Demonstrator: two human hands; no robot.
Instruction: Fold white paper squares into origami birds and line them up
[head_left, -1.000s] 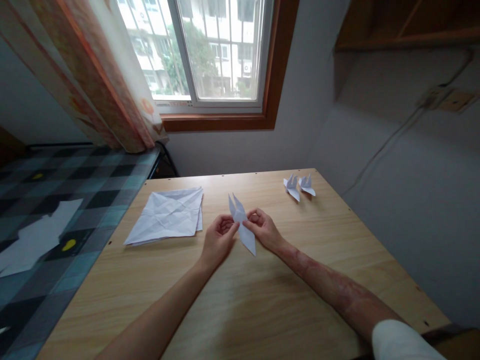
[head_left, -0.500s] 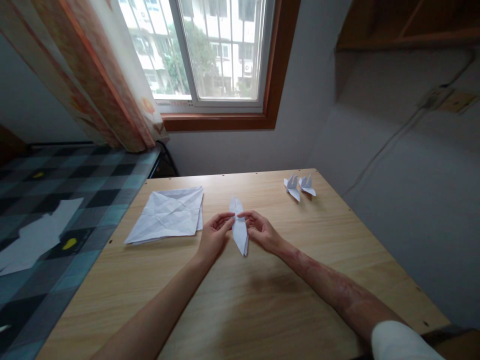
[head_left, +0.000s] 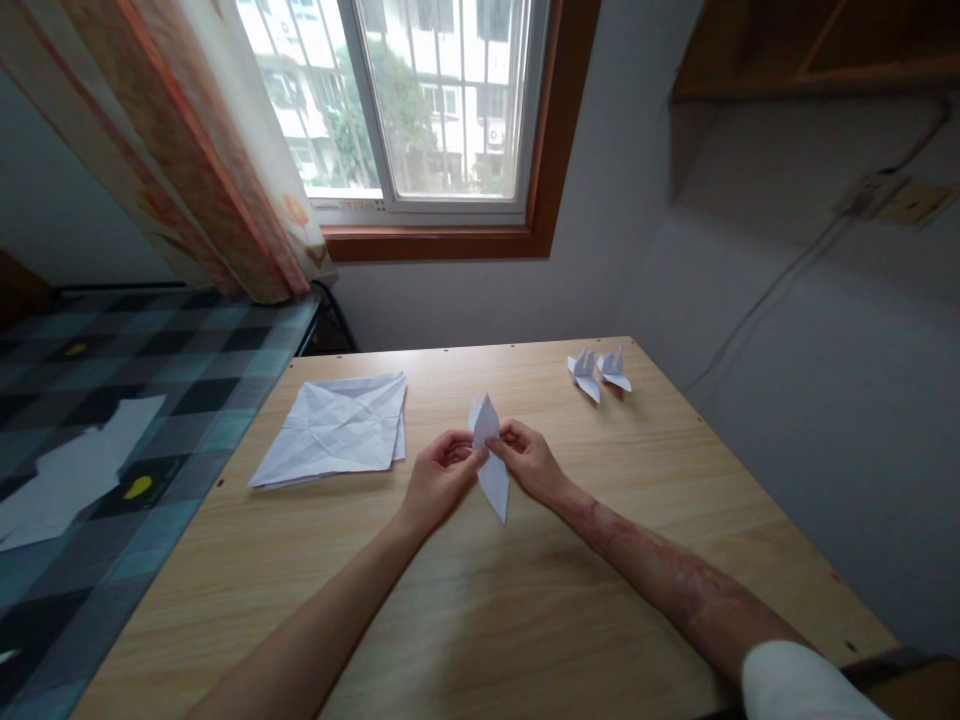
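Between my two hands is a narrow, diamond-shaped piece of folded white paper (head_left: 494, 487), its long points facing away from and toward me. My left hand (head_left: 442, 475) pinches its left edge near the middle, thumb on the near face. From the other side my right hand (head_left: 531, 462) pinches it too, the thumb pressed on the paper and the fingers behind. A second layer shows behind the upper point, at its left. Fingers partly hide the middle of the fold.
Creased white paper sheets (head_left: 341, 430) lie stacked on the wooden table (head_left: 360, 620) at left. Two folded paper cranes (head_left: 584, 374) stand at the back right. More white paper (head_left: 82, 470) rests on a checkered cloth (head_left: 202, 345) to the left. A window (head_left: 450, 110) is ahead.
The folded paper has shifted slightly right and nearer me, and its upper flap now stands as a sharp point. My thumbs have moved onto its near face.
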